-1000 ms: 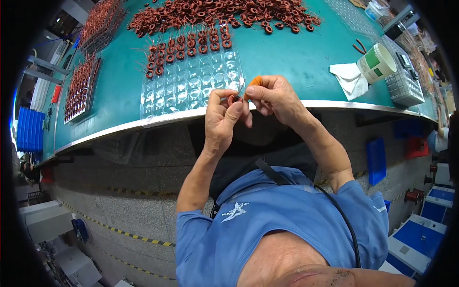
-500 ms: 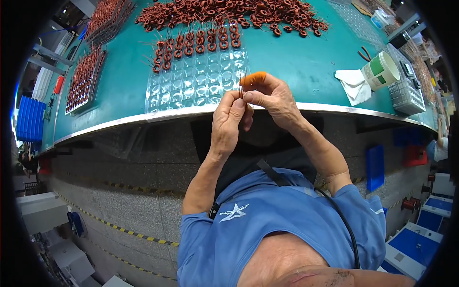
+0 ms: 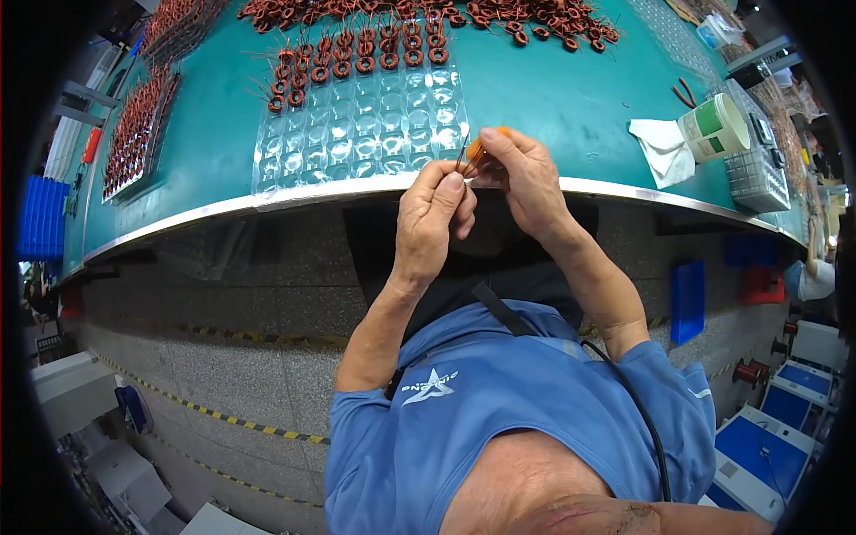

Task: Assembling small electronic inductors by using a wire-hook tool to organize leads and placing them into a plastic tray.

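Note:
Just in front of the table edge, my left hand (image 3: 428, 214) is closed, thumb against fingers, on a small wire-wound coil; its body is mostly hidden by the fingers. Thin reddish-brown wire leads (image 3: 463, 162) stick up from the pinch. My right hand (image 3: 533, 185), an orange cover on one finger, is closed in a pinch on the leads beside the left. Beyond the hands lies a clear plastic tray (image 3: 364, 134) with round pockets. Its far rows hold several upright copper-coloured ring coils (image 3: 365, 64), leads pointing away; the near pockets hold none.
A heap of loose coils (image 3: 535, 18) covers the far table. Filled trays (image 3: 138, 134) stand at the left. On the right are a white cloth (image 3: 662, 150), a tipped white-green tub (image 3: 716, 129), pliers (image 3: 684, 93) and a grey box (image 3: 758, 183). The metal table edge (image 3: 615, 189) runs before me.
My right hand has turned and its orange-covered finger has drawn back toward the thumb, over the leads. My left hand keeps its pinch. The whole view has shifted slightly.

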`<state>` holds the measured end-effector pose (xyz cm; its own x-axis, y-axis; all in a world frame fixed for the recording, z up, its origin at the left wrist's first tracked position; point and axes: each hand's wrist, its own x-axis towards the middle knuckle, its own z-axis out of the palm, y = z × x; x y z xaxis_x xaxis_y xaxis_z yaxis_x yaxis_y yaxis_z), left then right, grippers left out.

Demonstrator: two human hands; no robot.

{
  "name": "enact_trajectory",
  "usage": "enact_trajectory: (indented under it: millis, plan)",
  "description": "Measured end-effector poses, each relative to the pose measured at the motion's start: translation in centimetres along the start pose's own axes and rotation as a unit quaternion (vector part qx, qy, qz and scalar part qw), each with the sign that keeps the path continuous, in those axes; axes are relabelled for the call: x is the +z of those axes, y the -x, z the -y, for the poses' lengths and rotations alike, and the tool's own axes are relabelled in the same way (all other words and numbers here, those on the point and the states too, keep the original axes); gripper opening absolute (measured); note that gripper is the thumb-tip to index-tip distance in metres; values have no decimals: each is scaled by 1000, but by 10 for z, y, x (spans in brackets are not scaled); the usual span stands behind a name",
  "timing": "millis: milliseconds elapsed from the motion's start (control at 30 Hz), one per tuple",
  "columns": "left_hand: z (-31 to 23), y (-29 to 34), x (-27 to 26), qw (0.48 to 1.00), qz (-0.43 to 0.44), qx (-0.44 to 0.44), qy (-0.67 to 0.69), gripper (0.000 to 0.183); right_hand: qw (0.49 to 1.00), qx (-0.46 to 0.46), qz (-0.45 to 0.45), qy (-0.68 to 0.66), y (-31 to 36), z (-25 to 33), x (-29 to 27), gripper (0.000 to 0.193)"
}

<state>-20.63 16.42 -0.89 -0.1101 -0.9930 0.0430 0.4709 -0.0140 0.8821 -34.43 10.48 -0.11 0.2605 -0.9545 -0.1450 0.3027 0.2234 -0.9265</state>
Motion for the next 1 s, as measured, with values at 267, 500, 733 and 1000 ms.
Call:
enact_trajectory:
  millis: [267,500,733,1000]
  plan:
    - [-9,2,-13,974,-59,44,-213,26,931,-216,42,293,2,20,22,27]
    - [-25,-3,-27,952,-83,119,-269,25,956,-144,131,219,-19,29,41,21]
    - [-24,-28,-84,762,-244,327,-503,28,870,-331,135,339,-133,34,113,20]
    - [-13,-42,-90,661,-240,339,-625,18,821,-339,167,428,-211,-22,125,23]
